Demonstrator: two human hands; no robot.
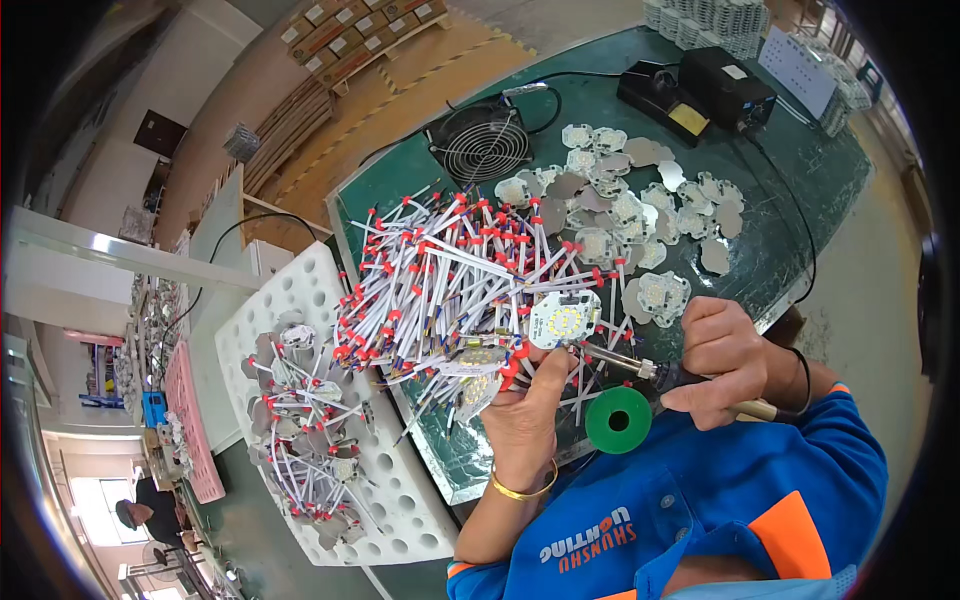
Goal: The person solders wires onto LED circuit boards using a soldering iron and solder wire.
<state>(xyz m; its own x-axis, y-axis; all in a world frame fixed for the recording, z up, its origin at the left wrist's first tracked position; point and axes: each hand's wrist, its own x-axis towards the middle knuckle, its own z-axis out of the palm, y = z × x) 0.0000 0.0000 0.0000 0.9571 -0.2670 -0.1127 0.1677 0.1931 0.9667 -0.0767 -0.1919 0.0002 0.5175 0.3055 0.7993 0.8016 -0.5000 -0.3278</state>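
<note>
My left hand point(525, 425) is closed, its thumb and fingers pinching a white LED circuit board point(565, 318) at the lower edge. Red-tipped white wires are bunched by the same fingers, and more boards point(476, 380) lie just left of them. My right hand point(722, 362) is wrapped round the handle of a soldering iron point(635, 364). The iron's metal tip points left and reaches the board's lower edge; whether it touches is too small to tell. Below the iron, near my body, is a green spool point(618, 419) with a dark centre hole.
A large pile of white wires point(440, 285) covers the green table's left half. Loose LED boards point(610, 200) lie behind it, beside a black fan point(485, 148). A soldering station point(725, 88) stands far right. At left, white perforated foam point(395, 480) bears wired boards. A person point(155, 510) is far left.
</note>
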